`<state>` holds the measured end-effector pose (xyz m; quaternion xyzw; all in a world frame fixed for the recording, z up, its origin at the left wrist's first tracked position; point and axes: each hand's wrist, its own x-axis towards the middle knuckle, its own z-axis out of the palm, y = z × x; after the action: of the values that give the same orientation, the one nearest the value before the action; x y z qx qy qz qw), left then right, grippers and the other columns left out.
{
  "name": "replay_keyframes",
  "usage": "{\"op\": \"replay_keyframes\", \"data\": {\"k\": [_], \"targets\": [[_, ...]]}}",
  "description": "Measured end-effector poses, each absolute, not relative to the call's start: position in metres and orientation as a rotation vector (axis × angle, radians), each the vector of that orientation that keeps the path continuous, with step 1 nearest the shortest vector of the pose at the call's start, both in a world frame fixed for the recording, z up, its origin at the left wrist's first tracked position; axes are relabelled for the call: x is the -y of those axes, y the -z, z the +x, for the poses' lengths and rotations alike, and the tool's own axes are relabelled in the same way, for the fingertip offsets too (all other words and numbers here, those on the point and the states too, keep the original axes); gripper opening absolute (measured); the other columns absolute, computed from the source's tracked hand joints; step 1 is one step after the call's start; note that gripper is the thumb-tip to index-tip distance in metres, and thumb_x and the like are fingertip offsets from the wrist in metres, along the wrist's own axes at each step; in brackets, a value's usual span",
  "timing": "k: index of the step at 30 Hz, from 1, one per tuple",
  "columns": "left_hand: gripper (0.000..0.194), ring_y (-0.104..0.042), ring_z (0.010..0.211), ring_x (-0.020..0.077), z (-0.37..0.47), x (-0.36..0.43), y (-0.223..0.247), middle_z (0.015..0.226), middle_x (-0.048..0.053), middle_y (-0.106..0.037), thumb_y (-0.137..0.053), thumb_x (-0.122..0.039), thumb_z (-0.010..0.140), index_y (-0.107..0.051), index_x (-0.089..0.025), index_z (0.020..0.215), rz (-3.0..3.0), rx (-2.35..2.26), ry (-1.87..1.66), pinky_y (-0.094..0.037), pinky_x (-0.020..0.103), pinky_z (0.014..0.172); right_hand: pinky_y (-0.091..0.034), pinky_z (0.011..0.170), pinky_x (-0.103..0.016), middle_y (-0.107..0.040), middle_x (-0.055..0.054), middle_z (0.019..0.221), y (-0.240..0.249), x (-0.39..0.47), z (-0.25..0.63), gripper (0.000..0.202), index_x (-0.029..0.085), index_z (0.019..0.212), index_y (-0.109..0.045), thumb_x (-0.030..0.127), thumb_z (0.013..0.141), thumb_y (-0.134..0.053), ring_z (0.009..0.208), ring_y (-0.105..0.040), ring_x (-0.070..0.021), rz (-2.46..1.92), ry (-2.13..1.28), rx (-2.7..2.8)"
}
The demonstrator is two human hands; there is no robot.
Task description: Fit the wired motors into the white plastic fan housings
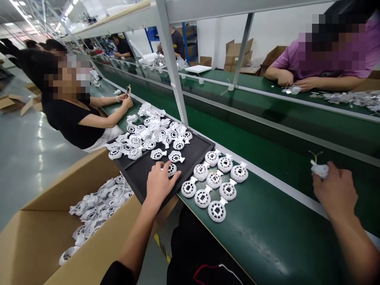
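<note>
My left hand (160, 181) reaches over the black tray (139, 169), fingers spread around a round white slotted part (172, 170); whether it grips the part is hard to tell. Other white parts (152, 130) are heaped on the tray's far side. To the right of the tray, several similar round parts (214, 180) lie in rows on the green table (267, 221), their small tabs pointing away. Over the green belt at the right, my right hand (337, 190) pinches a small white piece (320, 170) with thin wires sticking up.
A cardboard box (44, 229) with more white parts stands at the lower left. A metal post (172, 63) rises behind the tray. At the left a person in black (80, 114) holds a small object; across the belt a person in pink (329, 63) handles small parts.
</note>
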<state>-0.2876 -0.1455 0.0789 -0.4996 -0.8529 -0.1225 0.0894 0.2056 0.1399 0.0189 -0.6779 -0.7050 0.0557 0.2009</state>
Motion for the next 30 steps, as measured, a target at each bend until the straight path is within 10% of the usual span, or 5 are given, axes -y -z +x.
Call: {"op": "replay_keyframes", "data": {"k": [6, 13, 19, 25, 30], "targets": [[0.054, -0.066, 0.094, 0.0313, -0.325, 0.158, -0.048, 0.108, 0.014, -0.064, -0.057, -0.063, 0.099, -0.066, -0.018, 0.127, -1.586, 2.531, 0.299, -0.050, 0.041, 0.082, -0.050, 0.072, -0.063, -0.062, -0.033, 0.127, -0.036, -0.145, 0.145, 0.074, 0.015, 0.139, -0.067, 0.067, 0.087, -0.057, 0.120, -0.059, -0.0558, -2.008, -0.001, 2.265], [0.042, -0.063, 0.112, 0.0316, -0.348, 0.152, -0.052, 0.128, 0.013, -0.064, -0.061, -0.031, 0.100, -0.054, -0.020, 0.139, -1.996, 2.427, 0.472, -0.051, 0.047, 0.097, -0.055, 0.096, -0.043, -0.065, -0.010, 0.140, -0.100, -0.069, -0.112, 0.046, 0.030, 0.149, -0.054, 0.042, 0.107, -0.043, 0.123, -0.063, -0.0285, -0.692, -0.430, 2.837], [0.052, -0.060, 0.124, 0.0297, -0.363, 0.167, -0.042, 0.137, 0.012, -0.056, -0.064, -0.040, 0.098, -0.051, -0.024, 0.145, -2.082, 2.460, 0.700, -0.051, 0.047, 0.108, -0.051, 0.098, -0.044, -0.071, -0.014, 0.124, -0.096, -0.025, -0.254, 0.022, 0.017, 0.118, -0.068, 0.019, 0.096, -0.064, 0.123, -0.060, -0.0323, -0.383, -0.502, 3.043], [0.051, -0.064, 0.116, 0.0272, -0.369, 0.151, -0.054, 0.124, 0.009, -0.060, -0.065, -0.041, 0.098, -0.053, -0.023, 0.144, -2.123, 2.466, 0.773, -0.055, 0.043, 0.103, -0.054, 0.075, -0.039, -0.071, -0.010, 0.120, -0.146, -0.019, -0.113, 0.040, 0.026, 0.141, -0.052, 0.036, 0.102, -0.051, 0.093, -0.069, -0.0281, -0.931, -0.683, 2.623], [0.054, -0.057, 0.131, 0.0264, -0.356, 0.114, -0.084, 0.141, 0.010, -0.055, -0.064, -0.037, 0.098, -0.048, -0.026, 0.148, -2.563, 2.108, 0.928, -0.049, 0.041, 0.112, -0.054, 0.068, -0.044, -0.073, -0.010, 0.107, -0.108, 0.014, 0.081, 0.043, 0.031, 0.115, -0.070, 0.065, 0.094, -0.056, 0.086, -0.067, -0.0325, -1.861, -0.643, 2.249]]}}
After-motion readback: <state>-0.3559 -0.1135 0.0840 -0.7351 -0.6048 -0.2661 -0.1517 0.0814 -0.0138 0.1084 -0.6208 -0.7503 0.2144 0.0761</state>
